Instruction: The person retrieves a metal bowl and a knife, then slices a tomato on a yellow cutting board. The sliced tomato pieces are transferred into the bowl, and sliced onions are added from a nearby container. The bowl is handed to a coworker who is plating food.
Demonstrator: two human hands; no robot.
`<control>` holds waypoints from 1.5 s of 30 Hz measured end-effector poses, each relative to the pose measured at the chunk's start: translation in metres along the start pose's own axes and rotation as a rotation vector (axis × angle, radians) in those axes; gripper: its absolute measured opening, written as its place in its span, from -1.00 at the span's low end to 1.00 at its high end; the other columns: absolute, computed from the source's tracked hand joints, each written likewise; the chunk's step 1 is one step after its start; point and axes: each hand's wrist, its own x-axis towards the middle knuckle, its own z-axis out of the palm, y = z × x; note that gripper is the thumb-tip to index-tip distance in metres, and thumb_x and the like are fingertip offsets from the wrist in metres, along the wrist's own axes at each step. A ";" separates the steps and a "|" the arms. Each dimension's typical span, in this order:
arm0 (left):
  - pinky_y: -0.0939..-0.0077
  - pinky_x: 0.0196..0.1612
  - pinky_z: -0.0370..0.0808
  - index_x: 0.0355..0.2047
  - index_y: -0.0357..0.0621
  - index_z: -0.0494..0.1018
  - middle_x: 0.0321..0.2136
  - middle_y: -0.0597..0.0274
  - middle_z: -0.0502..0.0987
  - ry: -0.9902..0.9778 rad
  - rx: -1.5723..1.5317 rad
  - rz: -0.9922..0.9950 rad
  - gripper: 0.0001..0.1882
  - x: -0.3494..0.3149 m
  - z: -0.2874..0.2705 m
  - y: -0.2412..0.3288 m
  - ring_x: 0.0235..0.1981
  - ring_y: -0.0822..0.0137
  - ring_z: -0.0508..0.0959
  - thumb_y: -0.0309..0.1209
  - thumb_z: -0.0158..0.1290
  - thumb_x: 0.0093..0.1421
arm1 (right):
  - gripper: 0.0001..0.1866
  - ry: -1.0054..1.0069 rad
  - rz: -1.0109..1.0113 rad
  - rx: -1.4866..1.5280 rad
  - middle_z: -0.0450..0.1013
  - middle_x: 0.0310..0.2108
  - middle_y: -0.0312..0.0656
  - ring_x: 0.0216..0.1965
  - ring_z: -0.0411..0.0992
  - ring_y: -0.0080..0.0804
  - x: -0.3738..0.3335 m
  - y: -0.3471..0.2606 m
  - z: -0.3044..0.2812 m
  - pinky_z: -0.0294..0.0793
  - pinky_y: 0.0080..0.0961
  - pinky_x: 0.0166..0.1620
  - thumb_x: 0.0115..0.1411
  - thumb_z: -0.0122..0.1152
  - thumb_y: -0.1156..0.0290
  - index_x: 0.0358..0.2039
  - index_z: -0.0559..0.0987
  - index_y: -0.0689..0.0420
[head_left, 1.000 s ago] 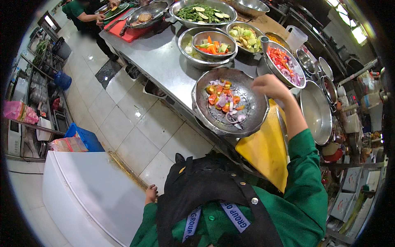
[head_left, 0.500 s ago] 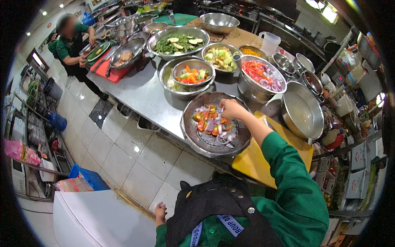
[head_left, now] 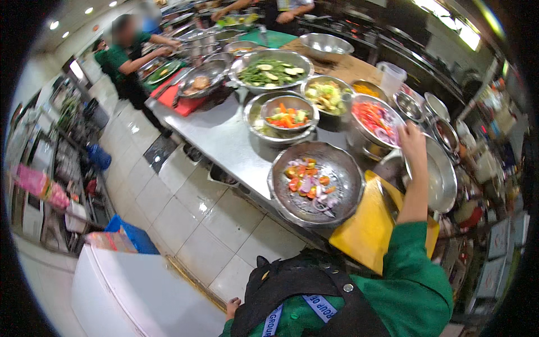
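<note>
My right hand point(head_left: 412, 141) is at the right rim of a deep metal pot point(head_left: 362, 132), fingers curled down beside the sliced red peppers point(head_left: 370, 114) and purple onions point(head_left: 387, 135). Whatever its fingertips hold is hidden. In front of me, a wide dark-worn metal pan point(head_left: 348, 171) contains cut tomatoes point(head_left: 295, 184) and onion pieces point(head_left: 323, 205). Low beside my apron, my left hand point(head_left: 233, 307) shows only in part, away from the table; its fingers are too hidden to judge.
A knife point(head_left: 387, 199) lies on the yellow cutting board point(head_left: 365, 238) by the pan. Bowls of mixed vegetables point(head_left: 289, 115), green beans point(head_left: 269, 73) and cabbage point(head_left: 325, 96) stand behind. A large basin point(head_left: 443, 185) sits at right. Co-workers stand at the table's far end; a white chest point(head_left: 140, 292) is lower left.
My right hand has left the dark pan and moved right and away from me to the pot of peppers and onions. The view has shifted, and more people show at the far end.
</note>
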 end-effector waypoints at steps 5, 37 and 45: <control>0.29 -0.38 0.44 0.00 -0.09 0.37 -0.32 0.18 0.51 0.071 -0.096 -0.096 -0.58 -0.015 0.006 0.022 -0.33 0.26 0.50 -0.32 0.09 0.11 | -0.53 -0.776 0.508 0.312 0.47 -0.53 -0.05 -0.66 0.48 -0.33 -0.114 0.008 0.057 0.45 -0.42 -0.67 0.19 0.05 -0.02 -0.18 0.37 0.17; 0.37 -0.35 0.48 0.05 -0.06 0.34 -0.25 0.25 0.50 -0.145 -0.340 -0.107 -0.55 0.138 -0.104 0.196 -0.33 0.34 0.50 -0.26 0.06 0.14 | -0.21 -0.296 0.134 1.072 0.26 0.10 -0.11 0.09 0.27 -0.28 0.010 -0.165 0.070 0.22 -0.47 0.13 -0.19 0.07 0.39 0.18 0.21 0.20; 0.44 -0.47 0.40 0.00 -0.13 0.36 -0.37 0.23 0.49 0.129 -0.089 -0.043 -0.57 0.222 -0.199 0.340 -0.43 0.39 0.46 -0.35 0.07 0.10 | -0.42 -0.044 0.312 1.084 0.41 -0.28 -0.13 -0.33 0.45 -0.29 0.212 -0.259 0.192 0.52 -0.37 -0.30 -0.08 0.09 0.53 0.04 0.28 0.17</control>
